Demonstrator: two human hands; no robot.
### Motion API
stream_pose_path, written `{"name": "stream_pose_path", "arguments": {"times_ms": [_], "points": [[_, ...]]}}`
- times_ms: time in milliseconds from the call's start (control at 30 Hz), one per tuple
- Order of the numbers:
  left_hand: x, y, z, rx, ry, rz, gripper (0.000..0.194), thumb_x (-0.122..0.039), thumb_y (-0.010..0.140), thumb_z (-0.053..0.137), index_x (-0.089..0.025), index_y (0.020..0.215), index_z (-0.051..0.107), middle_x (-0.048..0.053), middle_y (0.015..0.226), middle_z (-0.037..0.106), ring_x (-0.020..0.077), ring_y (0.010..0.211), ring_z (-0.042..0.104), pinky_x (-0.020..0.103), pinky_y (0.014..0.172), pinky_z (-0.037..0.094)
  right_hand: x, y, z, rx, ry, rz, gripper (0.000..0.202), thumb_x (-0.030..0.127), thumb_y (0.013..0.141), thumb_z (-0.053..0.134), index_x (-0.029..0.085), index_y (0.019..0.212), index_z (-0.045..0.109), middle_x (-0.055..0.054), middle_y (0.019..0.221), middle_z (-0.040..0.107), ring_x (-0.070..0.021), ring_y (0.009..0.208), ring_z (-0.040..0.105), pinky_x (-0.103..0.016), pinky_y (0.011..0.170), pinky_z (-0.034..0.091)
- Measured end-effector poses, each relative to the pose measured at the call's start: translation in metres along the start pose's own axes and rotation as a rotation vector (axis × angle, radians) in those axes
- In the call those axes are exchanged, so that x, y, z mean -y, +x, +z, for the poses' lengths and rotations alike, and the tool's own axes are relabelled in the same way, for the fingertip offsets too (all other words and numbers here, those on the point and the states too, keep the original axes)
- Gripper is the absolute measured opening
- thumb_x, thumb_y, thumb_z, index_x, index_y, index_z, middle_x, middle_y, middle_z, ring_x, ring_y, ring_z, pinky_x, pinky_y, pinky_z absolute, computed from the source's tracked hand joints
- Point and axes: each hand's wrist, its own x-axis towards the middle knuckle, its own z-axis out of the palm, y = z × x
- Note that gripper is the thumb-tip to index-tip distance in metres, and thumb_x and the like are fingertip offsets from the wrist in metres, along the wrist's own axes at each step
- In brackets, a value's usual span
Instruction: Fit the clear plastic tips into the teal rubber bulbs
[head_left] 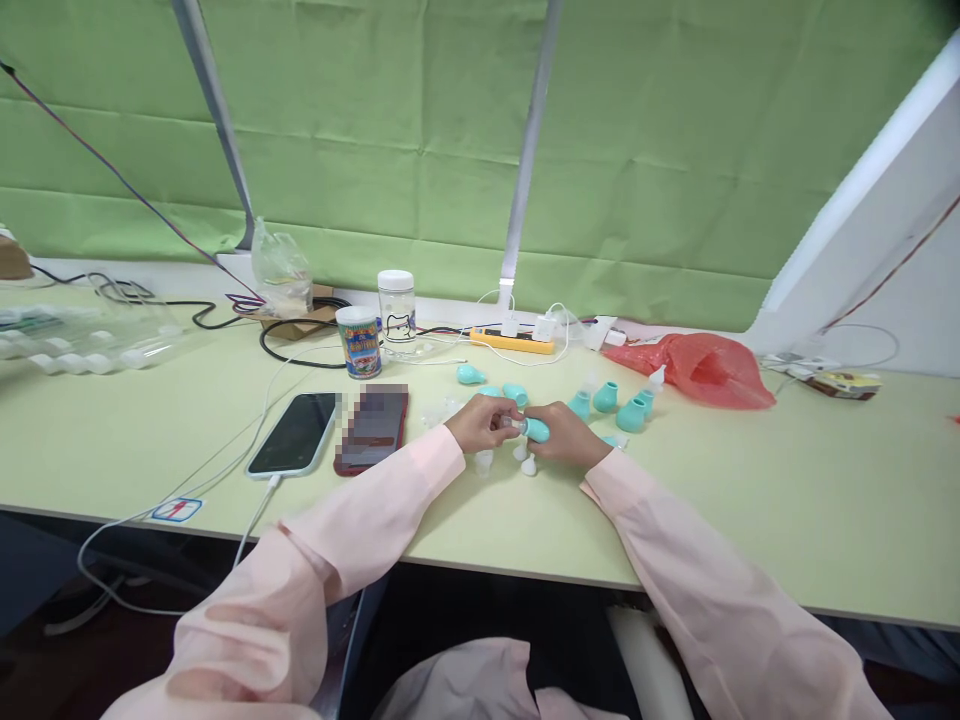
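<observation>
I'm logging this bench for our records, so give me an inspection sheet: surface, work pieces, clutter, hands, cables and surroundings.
Surface: pale yellow table, sticker at its front edge.
Work pieces: teal bulb with transparent tip, in hand; whether fully joined, can't tell. Loose teal bulbs and white nozzles nearby.
Clutter: pale-cased phone, red-cased phone, instant-noodle cup, white-lidded jar, red plastic bag.
Hands: left hand has its grip on the tip, right hand on the bulb.
Cables: white charging cable runs from the pale-cased phone over the front edge; yellow power strip holds white plugs.
Surroundings: green sheet behind the table.
</observation>
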Motion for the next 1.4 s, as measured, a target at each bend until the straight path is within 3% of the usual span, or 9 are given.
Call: {"name": "stream_pose_path", "arguments": {"times_ms": [433,667,800,933,1000,1067,1167,1300,1400], "points": [[-0.012,-0.002,-0.001,-0.011,0.340,0.236,0.017,-0.020,0.070,0.047,-0.013,0.082,0.057,0.002,0.062,0.057,0.0077,0.052,0.048,0.018,0.052,0.037,-0.003,0.000,-0.010,0.110,0.413,-0.068,0.007,0.015,0.053,0.047,0.013,0.059,0.050,0.005,0.052,0.039,-0.0065,0.051,0.035,-0.018,0.047,0.029],[-0.007,-0.001,0.004,-0.009,0.444,0.362,0.018,-0.019,0.074,0.042,-0.013,0.082,0.057,0.005,0.070,0.058,0.0121,0.064,0.051,0.022,0.058,0.039,-0.002,0.001,-0.013,0.187,0.483,-0.067,0.011,0.014,0.052,0.049,0.012,0.061,0.054,0.005,0.054,0.044,-0.0068,0.051,0.037,-0.018,0.048,0.030],[-0.010,-0.001,0.004,-0.152,0.300,0.290,0.025,-0.025,0.075,0.042,-0.016,0.096,0.052,0.004,0.075,0.057,0.0093,0.062,0.050,0.020,0.059,0.041,0.000,0.004,-0.013,0.019,0.527,0.003,0.011,0.018,0.055,0.052,0.013,0.064,0.055,0.004,0.055,0.046,-0.0074,0.051,0.040,-0.019,0.049,0.033],[-0.015,-0.002,0.001,-0.324,0.196,0.151,0.047,-0.027,0.072,0.045,-0.018,0.116,0.032,0.001,0.077,0.055,0.0084,0.061,0.049,0.020,0.058,0.041,-0.003,0.003,-0.014,-0.062,0.607,0.147,0.016,0.030,0.063,0.052,0.014,0.061,0.050,0.004,0.049,0.045,-0.0058,0.040,0.038,-0.019,0.041,0.032],[-0.015,-0.001,-0.001,-0.348,0.249,0.087,0.044,-0.026,0.068,0.048,-0.017,0.110,0.039,0.001,0.074,0.055,0.0099,0.062,0.048,0.022,0.060,0.041,-0.007,0.003,-0.014,-0.124,0.646,0.209,0.021,0.035,0.064,0.051,0.014,0.061,0.048,0.002,0.051,0.047,-0.0060,0.038,0.040,-0.020,0.039,0.033],[-0.012,0.000,0.000,-0.288,0.360,0.054,0.033,-0.025,0.063,0.052,-0.015,0.095,0.052,0.002,0.073,0.055,0.0125,0.066,0.049,0.026,0.066,0.040,-0.011,0.003,-0.014,-0.208,0.670,0.240,0.022,0.035,0.065,0.050,0.014,0.059,0.048,0.001,0.054,0.049,-0.0069,0.039,0.043,-0.020,0.041,0.036],[-0.005,0.002,0.006,-0.096,0.505,0.047,0.026,-0.028,0.057,0.058,-0.016,0.080,0.061,0.006,0.079,0.056,0.0187,0.077,0.047,0.032,0.074,0.036,-0.014,0.005,-0.012,-0.275,0.690,0.235,0.020,0.033,0.065,0.048,0.014,0.059,0.049,-0.001,0.058,0.051,-0.0081,0.043,0.046,-0.022,0.046,0.039],[0.002,0.001,0.015,0.044,0.536,0.044,0.021,-0.030,0.060,0.057,-0.018,0.075,0.065,0.008,0.080,0.056,0.0220,0.081,0.045,0.033,0.073,0.034,-0.012,0.007,-0.009,-0.240,0.664,0.229,0.014,0.028,0.062,0.048,0.014,0.059,0.050,0.000,0.057,0.050,-0.0093,0.047,0.048,-0.022,0.050,0.040],[0.003,0.001,0.016,0.037,0.480,0.065,0.015,-0.026,0.062,0.054,-0.017,0.069,0.065,0.006,0.075,0.058,0.0183,0.075,0.048,0.031,0.074,0.035,-0.011,0.006,-0.008,-0.168,0.616,0.230,0.011,0.025,0.060,0.047,0.014,0.058,0.049,0.001,0.054,0.049,-0.0091,0.046,0.047,-0.021,0.049,0.039]]}}
